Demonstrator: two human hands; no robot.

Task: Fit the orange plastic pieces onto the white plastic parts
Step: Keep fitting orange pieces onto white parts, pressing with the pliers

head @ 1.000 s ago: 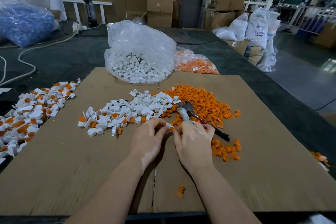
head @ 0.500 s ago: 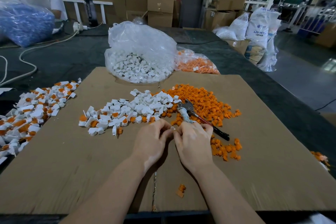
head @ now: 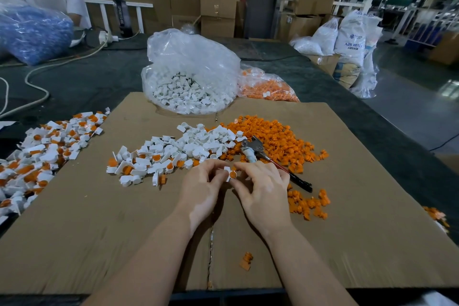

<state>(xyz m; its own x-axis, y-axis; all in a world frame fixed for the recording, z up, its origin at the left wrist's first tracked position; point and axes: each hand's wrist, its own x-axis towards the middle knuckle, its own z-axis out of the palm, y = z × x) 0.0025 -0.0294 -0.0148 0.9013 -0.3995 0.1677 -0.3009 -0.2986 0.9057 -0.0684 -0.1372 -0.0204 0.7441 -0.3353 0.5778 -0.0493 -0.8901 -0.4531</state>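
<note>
Left hand (head: 203,185): fingers curled, pinching the white part (head: 227,173).
Right hand (head: 263,189): fingertips gripping the same part, apparently on its orange piece (head: 232,175).
Location: above cardboard sheet (head: 347,243), centre.
Count: one assembly held; two bags at far edge.

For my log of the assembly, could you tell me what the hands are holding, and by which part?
Both hands, left hand and right hand, pinch one small white part with an orange piece in it, fingertips on its sides.

Two hands (head: 233,189), two clear bags (head: 191,69), one pliers (head: 260,154)
</note>
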